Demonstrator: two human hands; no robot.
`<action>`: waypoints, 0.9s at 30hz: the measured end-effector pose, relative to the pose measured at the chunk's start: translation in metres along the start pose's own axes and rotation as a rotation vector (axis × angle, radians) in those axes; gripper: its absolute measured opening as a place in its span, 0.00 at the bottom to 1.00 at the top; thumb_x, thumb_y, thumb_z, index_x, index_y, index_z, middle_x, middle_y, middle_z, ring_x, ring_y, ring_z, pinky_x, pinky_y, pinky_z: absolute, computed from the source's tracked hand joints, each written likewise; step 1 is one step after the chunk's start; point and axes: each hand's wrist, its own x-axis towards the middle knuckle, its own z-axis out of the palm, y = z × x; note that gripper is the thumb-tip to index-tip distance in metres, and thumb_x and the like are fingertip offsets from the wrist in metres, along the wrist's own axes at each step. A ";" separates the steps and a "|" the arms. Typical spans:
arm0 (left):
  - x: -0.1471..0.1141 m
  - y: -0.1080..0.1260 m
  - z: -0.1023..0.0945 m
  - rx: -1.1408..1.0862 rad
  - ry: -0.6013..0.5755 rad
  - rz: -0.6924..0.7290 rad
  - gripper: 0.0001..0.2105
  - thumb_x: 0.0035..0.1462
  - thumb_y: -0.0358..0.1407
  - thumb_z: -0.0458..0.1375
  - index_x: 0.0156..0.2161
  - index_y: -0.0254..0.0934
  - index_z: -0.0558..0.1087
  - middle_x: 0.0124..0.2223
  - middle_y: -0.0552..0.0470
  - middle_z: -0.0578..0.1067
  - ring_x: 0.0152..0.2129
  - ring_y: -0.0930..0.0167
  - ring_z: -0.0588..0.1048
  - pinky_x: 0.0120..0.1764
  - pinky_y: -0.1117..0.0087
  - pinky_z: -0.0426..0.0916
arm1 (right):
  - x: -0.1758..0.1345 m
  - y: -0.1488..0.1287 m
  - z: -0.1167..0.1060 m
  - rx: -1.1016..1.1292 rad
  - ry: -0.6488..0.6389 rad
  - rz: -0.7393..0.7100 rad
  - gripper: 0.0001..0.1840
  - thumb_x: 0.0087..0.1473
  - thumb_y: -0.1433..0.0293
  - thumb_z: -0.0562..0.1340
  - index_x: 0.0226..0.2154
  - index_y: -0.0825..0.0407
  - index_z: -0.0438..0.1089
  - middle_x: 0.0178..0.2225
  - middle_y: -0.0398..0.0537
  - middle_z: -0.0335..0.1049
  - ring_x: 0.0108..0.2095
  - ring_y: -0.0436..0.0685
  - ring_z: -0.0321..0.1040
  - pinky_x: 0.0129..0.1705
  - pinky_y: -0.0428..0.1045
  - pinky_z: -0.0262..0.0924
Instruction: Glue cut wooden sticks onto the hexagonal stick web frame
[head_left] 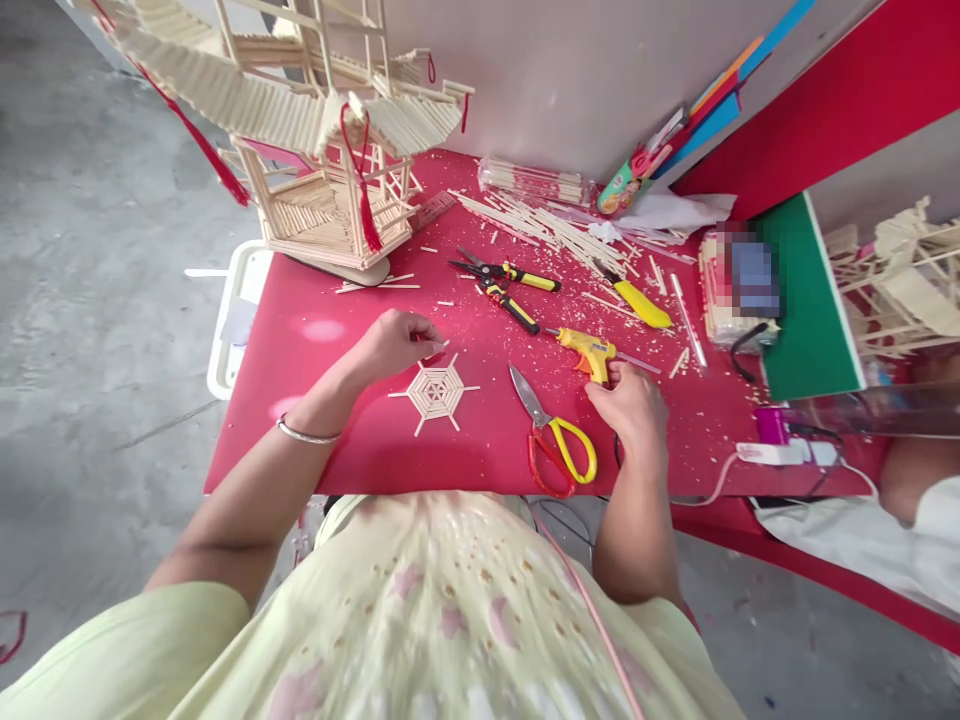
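Observation:
My left hand (405,338) is closed in a pinch on a small wooden stick piece (444,346), just above a flat spoked hexagon of thin sticks (436,393). The hexagon lies on the red tabletop. Off to the right, my right hand (631,402) has its fingers round the lower handle of a yellow glue gun (591,352), whose nozzle points left. A clear glue stick projects from its back. Scissors (559,440) with one red and one yellow handle lie between my hands, blades partly apart.
A stick-built pavilion (330,190) with red tassels stands back left. Behind the hexagon are yellow-black cutters (510,285), a yellow-handled knife (641,302) and loose sticks (547,222). A power strip (780,454) with cables sits right, near another person's arm (911,470).

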 end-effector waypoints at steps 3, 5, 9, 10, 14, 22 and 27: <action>0.002 -0.005 -0.002 0.021 -0.038 0.009 0.11 0.50 0.40 0.64 0.31 0.33 0.82 0.28 0.48 0.81 0.26 0.69 0.76 0.32 0.70 0.68 | 0.015 -0.003 0.012 0.041 -0.007 0.044 0.22 0.52 0.59 0.61 0.45 0.53 0.76 0.42 0.60 0.77 0.42 0.68 0.73 0.42 0.56 0.62; 0.004 -0.008 -0.001 0.002 -0.067 0.010 0.11 0.50 0.41 0.64 0.31 0.33 0.81 0.28 0.48 0.81 0.26 0.69 0.76 0.32 0.70 0.68 | 0.012 -0.004 0.011 0.199 0.004 0.067 0.18 0.51 0.61 0.61 0.41 0.52 0.75 0.36 0.55 0.77 0.38 0.65 0.74 0.40 0.55 0.64; 0.007 -0.015 0.001 -0.026 -0.035 -0.015 0.13 0.50 0.43 0.65 0.32 0.33 0.81 0.28 0.49 0.80 0.25 0.70 0.74 0.31 0.71 0.67 | -0.019 -0.017 -0.010 0.691 0.022 0.024 0.17 0.53 0.60 0.62 0.45 0.48 0.70 0.30 0.42 0.74 0.29 0.57 0.73 0.33 0.50 0.66; 0.007 -0.016 0.001 -0.036 -0.015 -0.025 0.14 0.50 0.43 0.65 0.32 0.32 0.81 0.28 0.49 0.80 0.25 0.71 0.73 0.30 0.71 0.66 | -0.029 -0.025 -0.017 0.741 0.011 -0.027 0.16 0.54 0.59 0.62 0.45 0.48 0.69 0.29 0.40 0.73 0.28 0.55 0.71 0.32 0.50 0.65; 0.004 -0.023 -0.002 -0.082 0.023 -0.059 0.16 0.50 0.45 0.66 0.33 0.32 0.82 0.27 0.49 0.79 0.24 0.72 0.72 0.28 0.72 0.64 | -0.059 -0.070 -0.035 0.640 -0.177 -0.355 0.11 0.59 0.60 0.59 0.41 0.47 0.68 0.27 0.40 0.70 0.26 0.53 0.67 0.30 0.49 0.59; -0.001 -0.027 -0.009 -0.088 0.023 -0.048 0.12 0.49 0.42 0.65 0.32 0.34 0.82 0.31 0.48 0.81 0.27 0.70 0.74 0.30 0.72 0.67 | -0.056 -0.139 0.002 0.043 0.120 -0.550 0.20 0.61 0.52 0.62 0.44 0.52 0.69 0.38 0.56 0.73 0.36 0.61 0.70 0.31 0.52 0.54; 0.000 -0.019 -0.010 -0.083 0.020 -0.065 0.10 0.48 0.40 0.64 0.30 0.34 0.81 0.28 0.49 0.80 0.25 0.70 0.73 0.29 0.72 0.66 | -0.052 -0.148 0.010 -0.053 0.126 -0.593 0.14 0.61 0.60 0.60 0.45 0.52 0.69 0.38 0.53 0.73 0.33 0.58 0.69 0.29 0.51 0.47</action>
